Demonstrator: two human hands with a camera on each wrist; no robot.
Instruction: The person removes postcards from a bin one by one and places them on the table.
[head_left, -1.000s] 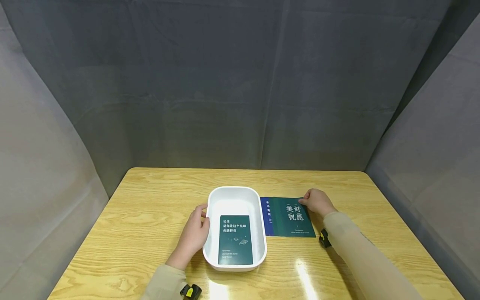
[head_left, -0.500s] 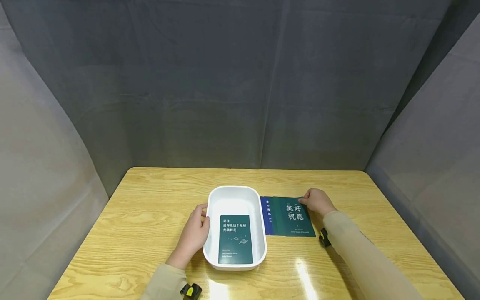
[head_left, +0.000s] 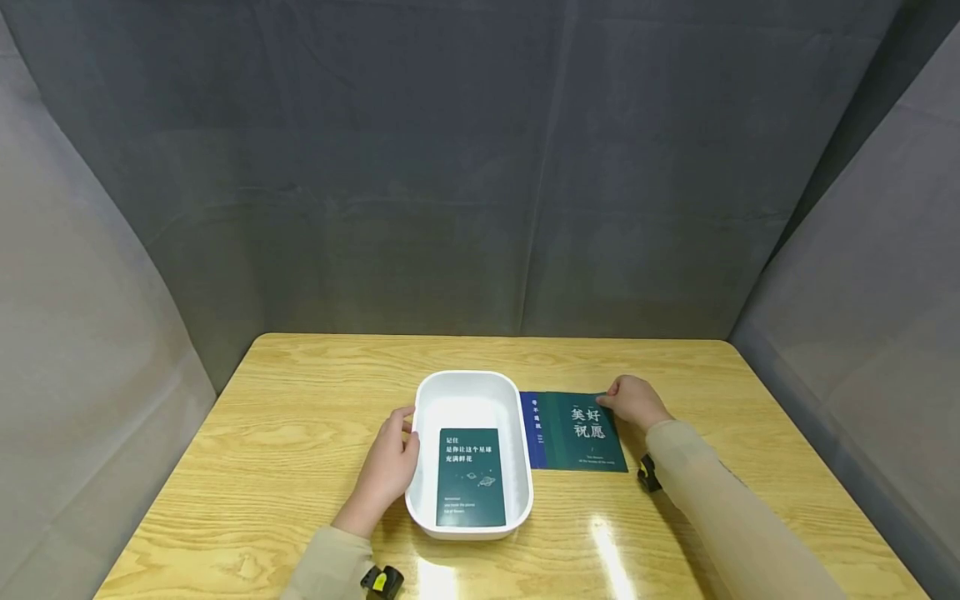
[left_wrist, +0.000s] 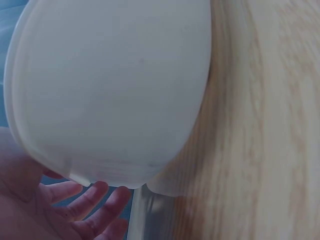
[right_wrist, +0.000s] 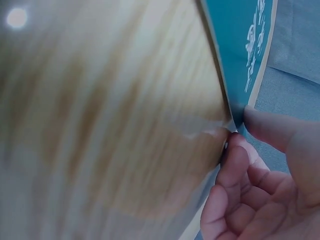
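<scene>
Presently: two hands, one tub, two cards on a wooden table (head_left: 285,433).

Left hand (head_left: 386,475), fingers relaxed, rests against the left wall of the white tub (head_left: 468,392); a green card (head_left: 471,477) lies flat inside, near end. Right of the tub, a second green card (head_left: 585,432) overlaps a blue card (head_left: 531,429); the right hand (head_left: 633,402) pinches its far right corner between thumb and fingertips (right_wrist: 235,160). Risk, as judged: so thin a corner pinch may slip or bend the card, or drag the blue one along.
</scene>
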